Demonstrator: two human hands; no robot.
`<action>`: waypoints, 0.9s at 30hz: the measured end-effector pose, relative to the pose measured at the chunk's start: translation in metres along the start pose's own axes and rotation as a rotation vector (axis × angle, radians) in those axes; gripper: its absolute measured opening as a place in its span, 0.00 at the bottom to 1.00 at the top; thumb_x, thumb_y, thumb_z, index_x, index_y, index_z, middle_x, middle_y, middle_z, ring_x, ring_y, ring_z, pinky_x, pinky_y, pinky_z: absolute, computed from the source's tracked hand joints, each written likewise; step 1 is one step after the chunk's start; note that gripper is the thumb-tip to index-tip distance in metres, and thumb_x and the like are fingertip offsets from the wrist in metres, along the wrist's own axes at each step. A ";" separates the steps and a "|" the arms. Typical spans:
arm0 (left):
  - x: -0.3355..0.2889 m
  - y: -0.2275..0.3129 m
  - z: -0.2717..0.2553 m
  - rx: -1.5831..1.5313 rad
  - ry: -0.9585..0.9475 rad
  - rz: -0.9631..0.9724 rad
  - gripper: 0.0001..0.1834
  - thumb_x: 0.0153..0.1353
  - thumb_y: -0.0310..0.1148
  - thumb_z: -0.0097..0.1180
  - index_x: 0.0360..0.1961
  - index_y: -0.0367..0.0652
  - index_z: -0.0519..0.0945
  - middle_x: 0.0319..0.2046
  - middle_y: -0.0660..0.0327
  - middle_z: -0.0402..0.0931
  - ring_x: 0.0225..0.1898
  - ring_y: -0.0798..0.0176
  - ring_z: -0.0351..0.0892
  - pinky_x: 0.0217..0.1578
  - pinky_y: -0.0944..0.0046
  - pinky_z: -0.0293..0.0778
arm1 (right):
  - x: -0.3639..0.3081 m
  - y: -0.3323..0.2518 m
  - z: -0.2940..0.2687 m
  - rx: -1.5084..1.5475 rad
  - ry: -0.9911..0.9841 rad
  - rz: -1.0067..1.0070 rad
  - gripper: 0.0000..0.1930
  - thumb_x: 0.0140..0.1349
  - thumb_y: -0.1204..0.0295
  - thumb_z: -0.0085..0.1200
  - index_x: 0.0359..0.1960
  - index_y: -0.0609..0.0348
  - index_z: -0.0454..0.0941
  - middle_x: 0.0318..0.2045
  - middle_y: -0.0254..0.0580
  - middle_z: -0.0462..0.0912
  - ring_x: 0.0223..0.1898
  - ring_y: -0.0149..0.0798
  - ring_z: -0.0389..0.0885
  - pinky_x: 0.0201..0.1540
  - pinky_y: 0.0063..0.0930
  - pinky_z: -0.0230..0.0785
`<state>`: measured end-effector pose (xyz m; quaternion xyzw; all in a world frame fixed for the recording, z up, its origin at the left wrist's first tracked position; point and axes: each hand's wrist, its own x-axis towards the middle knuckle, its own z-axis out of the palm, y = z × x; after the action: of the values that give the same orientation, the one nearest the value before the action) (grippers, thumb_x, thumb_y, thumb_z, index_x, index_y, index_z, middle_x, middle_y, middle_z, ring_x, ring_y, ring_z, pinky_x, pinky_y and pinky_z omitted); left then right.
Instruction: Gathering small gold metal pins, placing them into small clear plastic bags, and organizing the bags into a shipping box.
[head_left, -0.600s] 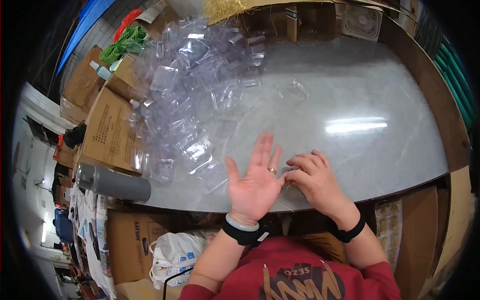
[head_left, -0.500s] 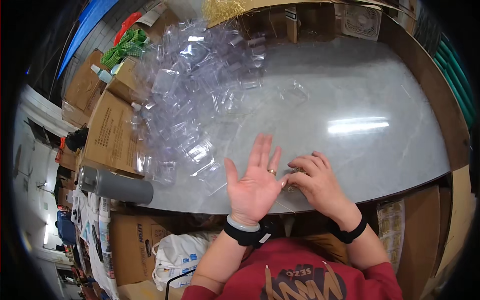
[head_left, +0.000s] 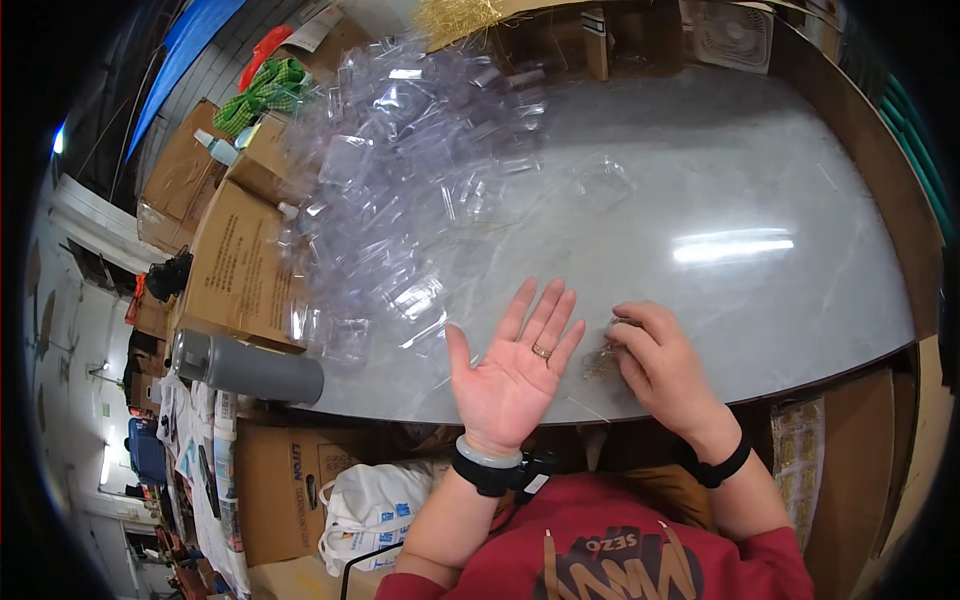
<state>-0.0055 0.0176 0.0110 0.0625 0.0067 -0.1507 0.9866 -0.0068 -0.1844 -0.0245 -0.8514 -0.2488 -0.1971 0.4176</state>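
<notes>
My left hand (head_left: 512, 388) is held palm up above the table's near edge, fingers spread and nothing in it. To its right, my right hand (head_left: 662, 368) is closed with bent fingers. At its fingertips shows a small tuft of thin gold strands (head_left: 601, 362), with a clear glint by the index finger; the rest is hidden by the fingers. One loose strand (head_left: 588, 408) lies at the table edge between the hands. Beyond and to the left, a large heap of clear plastic boxes (head_left: 375, 190) covers the grey table (head_left: 700, 170).
A single clear box (head_left: 605, 182) lies apart from the heap. A grey bottle (head_left: 250, 368) lies at the left edge beside a cardboard box (head_left: 235, 265). Gold shred (head_left: 455, 20) and a white fan (head_left: 733, 38) are at the back. Cardboard walls (head_left: 850, 130) border the right side.
My hands have drawn apart: the right has moved right, away from the left hand's fingers, with the gold strands at its fingertips. The left stays palm up. The whole view has shifted slightly.
</notes>
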 end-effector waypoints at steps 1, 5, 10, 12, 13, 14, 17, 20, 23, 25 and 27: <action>-0.002 0.001 -0.001 -0.010 -0.009 0.002 0.50 0.70 0.70 0.29 0.77 0.36 0.47 0.77 0.43 0.42 0.79 0.43 0.39 0.77 0.39 0.36 | -0.001 0.000 0.000 -0.014 0.035 -0.005 0.14 0.55 0.83 0.58 0.44 0.61 0.78 0.51 0.49 0.78 0.55 0.54 0.76 0.58 0.45 0.71; -0.006 0.005 -0.003 -0.021 -0.019 0.024 0.51 0.71 0.69 0.29 0.76 0.34 0.47 0.77 0.43 0.42 0.79 0.45 0.39 0.77 0.39 0.36 | -0.009 0.004 0.000 -0.067 0.032 0.054 0.16 0.57 0.75 0.63 0.48 0.62 0.77 0.55 0.52 0.76 0.59 0.58 0.73 0.62 0.49 0.67; -0.012 0.010 -0.009 0.049 -0.015 0.037 0.50 0.71 0.69 0.30 0.76 0.34 0.49 0.77 0.44 0.44 0.79 0.45 0.40 0.77 0.37 0.36 | -0.009 -0.028 -0.011 -0.347 -0.122 0.079 0.35 0.51 0.56 0.71 0.58 0.61 0.73 0.62 0.53 0.72 0.65 0.60 0.66 0.71 0.57 0.53; -0.012 0.010 -0.011 0.060 -0.017 0.037 0.51 0.71 0.69 0.30 0.76 0.33 0.50 0.77 0.44 0.45 0.79 0.45 0.41 0.77 0.37 0.35 | -0.011 -0.032 -0.009 -0.389 -0.195 0.124 0.42 0.48 0.51 0.72 0.61 0.61 0.71 0.63 0.53 0.71 0.67 0.60 0.64 0.73 0.59 0.48; -0.012 0.010 -0.013 0.053 -0.013 0.035 0.51 0.71 0.69 0.29 0.75 0.33 0.51 0.77 0.44 0.46 0.79 0.45 0.41 0.77 0.37 0.36 | -0.012 -0.031 -0.009 -0.358 -0.211 0.113 0.42 0.48 0.51 0.72 0.62 0.62 0.71 0.64 0.53 0.71 0.67 0.59 0.64 0.73 0.58 0.50; -0.013 0.011 -0.014 0.045 -0.009 0.033 0.51 0.71 0.70 0.29 0.75 0.33 0.52 0.76 0.44 0.47 0.79 0.45 0.41 0.77 0.37 0.36 | -0.012 -0.029 -0.008 -0.327 -0.226 0.104 0.43 0.48 0.52 0.72 0.63 0.62 0.70 0.64 0.53 0.70 0.67 0.59 0.64 0.73 0.57 0.51; -0.015 0.012 -0.018 0.178 0.025 0.044 0.47 0.72 0.66 0.34 0.75 0.34 0.54 0.76 0.44 0.49 0.78 0.44 0.44 0.77 0.40 0.39 | -0.011 -0.023 -0.006 -0.311 -0.222 0.036 0.38 0.51 0.57 0.71 0.62 0.61 0.72 0.61 0.50 0.73 0.64 0.56 0.67 0.70 0.52 0.57; -0.024 0.007 -0.028 1.258 -0.021 0.133 0.44 0.70 0.55 0.52 0.74 0.32 0.56 0.74 0.41 0.53 0.76 0.40 0.50 0.75 0.41 0.45 | -0.008 -0.012 -0.004 -0.249 -0.215 0.020 0.34 0.52 0.65 0.70 0.61 0.58 0.73 0.57 0.46 0.76 0.61 0.53 0.70 0.65 0.47 0.63; -0.029 0.006 -0.032 2.344 -0.297 0.298 0.48 0.61 0.45 0.67 0.72 0.28 0.57 0.71 0.39 0.57 0.74 0.37 0.54 0.73 0.41 0.49 | -0.004 -0.009 -0.007 -0.236 -0.245 -0.016 0.33 0.50 0.68 0.71 0.60 0.57 0.74 0.54 0.43 0.77 0.57 0.51 0.72 0.60 0.44 0.66; -0.026 0.001 -0.035 2.388 -0.319 0.311 0.51 0.57 0.45 0.70 0.72 0.28 0.57 0.70 0.38 0.57 0.73 0.36 0.54 0.73 0.39 0.50 | 0.000 -0.010 -0.009 -0.166 -0.245 -0.014 0.34 0.49 0.67 0.71 0.60 0.57 0.74 0.54 0.43 0.78 0.57 0.51 0.73 0.60 0.44 0.66; -0.024 -0.003 -0.036 2.430 -0.338 0.324 0.53 0.53 0.46 0.73 0.71 0.28 0.57 0.70 0.38 0.58 0.73 0.35 0.55 0.72 0.38 0.51 | 0.002 -0.012 -0.014 -0.095 -0.248 -0.011 0.34 0.48 0.67 0.72 0.60 0.57 0.74 0.54 0.43 0.78 0.57 0.51 0.73 0.60 0.43 0.66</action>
<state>-0.0287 0.0260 -0.0241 0.9173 -0.2726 0.0586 0.2844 -0.0144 -0.1888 -0.0079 -0.8867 -0.2935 -0.1043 0.3417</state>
